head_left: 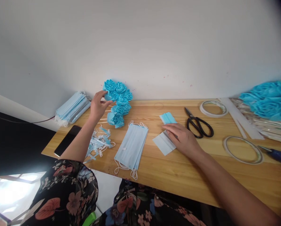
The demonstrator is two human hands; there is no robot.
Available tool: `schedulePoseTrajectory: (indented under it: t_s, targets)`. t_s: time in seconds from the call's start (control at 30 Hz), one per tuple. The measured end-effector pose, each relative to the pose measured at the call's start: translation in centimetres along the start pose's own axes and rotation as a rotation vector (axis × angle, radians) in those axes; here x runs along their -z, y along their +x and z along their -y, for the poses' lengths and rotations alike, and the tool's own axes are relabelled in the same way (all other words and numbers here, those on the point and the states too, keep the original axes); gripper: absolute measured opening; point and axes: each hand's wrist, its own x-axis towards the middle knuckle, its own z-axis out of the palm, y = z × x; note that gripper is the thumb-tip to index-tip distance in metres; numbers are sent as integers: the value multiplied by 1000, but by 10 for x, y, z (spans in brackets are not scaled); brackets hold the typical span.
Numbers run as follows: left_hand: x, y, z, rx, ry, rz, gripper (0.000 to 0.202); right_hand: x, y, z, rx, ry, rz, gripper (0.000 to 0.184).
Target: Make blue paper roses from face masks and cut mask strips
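My left hand (99, 105) reaches to the edge of a bunch of blue paper-like flowers (121, 99) on thin sticks, near the wall. Thumb and forefinger are apart beside one flower and seem to touch it; no firm grip shows. My right hand (182, 138) lies with its fingers stretched over cut mask pieces: a blue piece (168, 117) and a pale sheet (163, 143). The palm and some fingertips are hidden. Between my hands lies a small stack of light-blue face masks (132, 146) with white ear loops.
Black-handled scissors (199, 125) and a tape roll (213, 108) lie right. Farther along are another tape ring (242, 150), a dark-handled tool (278, 155) and more blue flowers (269, 100). Left are more masks (72, 108), a phone (67, 140) and cut scraps (99, 142).
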Motion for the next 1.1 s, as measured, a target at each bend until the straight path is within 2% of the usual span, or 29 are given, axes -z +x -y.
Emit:
schedulePoseTrajectory:
  t_s: [0.1,0.2,0.4,0.9,1.1]
  targets:
    - [0,0,0,-66,67,26,64,0,0,0,-14,8,4,32]
    - [-1,4,2,-98,129,38,68,1,0,1,-23,16,9,33]
    - [0,17,5,-64,81,23,56,2,0,2,-34,26,11,34]
    - [1,35,8,7,30,-100,50,2,1,4,-28,38,12,34]
    - [-3,25,-2,-22,29,-47,49,2,0,4,-40,37,11,34]
